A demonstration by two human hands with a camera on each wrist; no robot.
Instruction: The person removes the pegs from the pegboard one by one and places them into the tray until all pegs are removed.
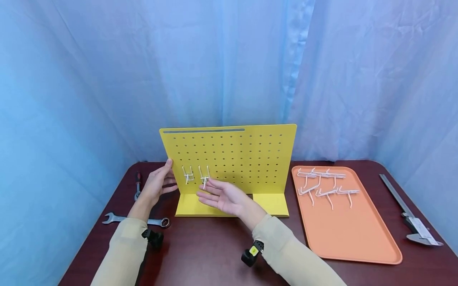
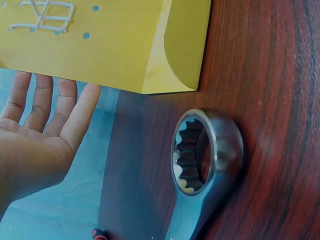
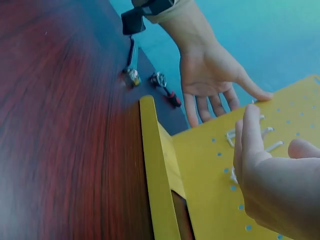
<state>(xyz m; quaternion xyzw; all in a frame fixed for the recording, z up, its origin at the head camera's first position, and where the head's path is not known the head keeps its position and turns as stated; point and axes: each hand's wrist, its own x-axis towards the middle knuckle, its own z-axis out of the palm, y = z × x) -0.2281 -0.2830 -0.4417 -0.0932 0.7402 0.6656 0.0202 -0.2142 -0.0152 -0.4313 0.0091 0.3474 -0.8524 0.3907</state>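
A yellow pegboard [image 1: 250,159] stands upright on its base, with two white wire hooks in its lower left part. My left hand [image 1: 159,184] is at the board's left edge, the thumb at the edge and the fingers [image 2: 67,97] fairly straight, their tips right at it. My right hand [image 1: 227,196] is in front of the board, palm turned inward and fingers extended. Its fingertips are close by the second hook [image 1: 204,177], not curled round it. Left of that hangs the first hook [image 1: 187,174], with its prong sticking out toward me.
An orange tray [image 1: 350,234] with several white hooks [image 1: 326,193] lies on the right. Beyond it is a caliper [image 1: 411,218]. On the left lie a combination wrench [image 1: 157,222] and a ratchet [image 1: 138,186] with a red-and-black handle. Blue curtains [image 1: 222,71] hang around the table.
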